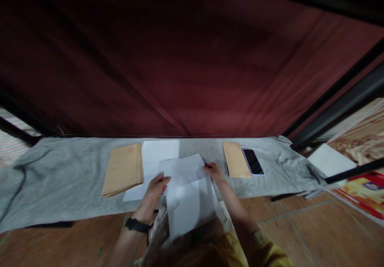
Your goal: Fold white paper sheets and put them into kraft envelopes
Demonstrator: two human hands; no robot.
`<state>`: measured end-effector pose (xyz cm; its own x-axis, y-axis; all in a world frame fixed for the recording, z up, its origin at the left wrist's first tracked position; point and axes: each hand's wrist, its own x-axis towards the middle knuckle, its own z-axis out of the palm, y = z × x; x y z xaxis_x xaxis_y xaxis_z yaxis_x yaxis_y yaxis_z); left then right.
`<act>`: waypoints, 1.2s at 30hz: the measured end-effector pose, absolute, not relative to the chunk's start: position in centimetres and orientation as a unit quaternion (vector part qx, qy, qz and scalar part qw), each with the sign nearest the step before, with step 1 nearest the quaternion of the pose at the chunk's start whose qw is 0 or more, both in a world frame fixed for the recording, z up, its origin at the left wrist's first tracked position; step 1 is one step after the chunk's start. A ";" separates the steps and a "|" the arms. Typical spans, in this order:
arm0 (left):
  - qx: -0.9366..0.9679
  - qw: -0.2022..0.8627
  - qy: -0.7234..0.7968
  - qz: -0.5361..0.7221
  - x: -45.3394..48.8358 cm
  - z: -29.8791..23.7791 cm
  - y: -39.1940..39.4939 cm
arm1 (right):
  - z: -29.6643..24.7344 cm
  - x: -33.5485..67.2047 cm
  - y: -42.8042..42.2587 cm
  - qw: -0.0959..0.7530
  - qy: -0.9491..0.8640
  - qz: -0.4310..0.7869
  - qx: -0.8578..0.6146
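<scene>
A creased white sheet of paper (189,203) is held between my hands, its lower part hanging over the front edge of the bench toward my lap. My left hand (158,184) pinches its left edge, thumb on top. On the opposite side my right hand (213,170) grips the right edge with closed fingers. More white paper (160,151) lies flat on the cloth, partly under the held sheet and my left hand. Left of it is a stack of brown envelopes (123,169) with a small reddish mark. A single brown envelope (236,159) rests to the right of my right hand.
A phone (253,162) lies beside the single envelope. Grey cloth (69,175) covers the long bench. Behind it hangs a dark red curtain (192,79) between dark frame bars (339,103). A white board-like piece (331,160) and a red-yellow printed package (366,193) are at far right.
</scene>
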<state>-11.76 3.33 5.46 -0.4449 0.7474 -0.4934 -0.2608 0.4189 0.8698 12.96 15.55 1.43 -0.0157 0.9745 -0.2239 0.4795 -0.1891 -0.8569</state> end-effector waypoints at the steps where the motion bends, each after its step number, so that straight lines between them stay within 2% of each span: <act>1: 0.199 0.492 0.679 0.507 -11.7 5.6 3.4 | 1.7 13.1 15.4 0.291 -0.564 0.441 -0.635; 4: 0.250 0.491 0.670 0.497 -11.8 7.0 4.1 | 3.1 13.5 15.1 0.317 -0.518 0.516 -0.604; 8: 0.340 0.480 0.640 0.494 -12.3 12.0 6.3 | 7.8 14.4 16.3 0.401 -0.411 0.645 -0.503; 13: 0.441 0.389 0.595 0.548 -12.4 19.5 8.7 | 16.4 16.2 18.8 0.497 -0.499 0.591 -0.394; 17: 0.476 0.282 0.592 0.586 -11.5 20.6 9.1 | 19.4 17.5 18.6 0.544 -0.563 0.524 -0.336; 20: 0.501 0.255 0.579 0.591 -10.6 18.1 8.6 | 17.7 18.3 17.1 0.531 -0.593 0.482 -0.365; 24: 0.529 0.307 0.578 0.540 -9.8 12.7 6.9 | 12.1 19.5 14.4 0.491 -0.651 0.392 -0.426; 30: 0.596 0.333 0.579 0.444 -9.8 5.0 3.8 | 3.8 21.6 9.8 0.375 -0.782 0.266 -0.421; 33: 0.649 0.325 0.571 0.383 -9.8 2.9 2.6 | 1.3 22.6 7.6 0.297 -0.851 0.168 -0.399; 36: 0.702 0.287 0.576 0.304 -9.7 1.7 1.6 | -0.2 23.5 6.0 0.248 -0.891 0.129 -0.357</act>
<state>-9.72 1.58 1.69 0.1506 0.9838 0.0971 0.6348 -0.1716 0.7534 23.54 5.98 -0.18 -0.6216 0.7008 0.3500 0.5723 0.7114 -0.4079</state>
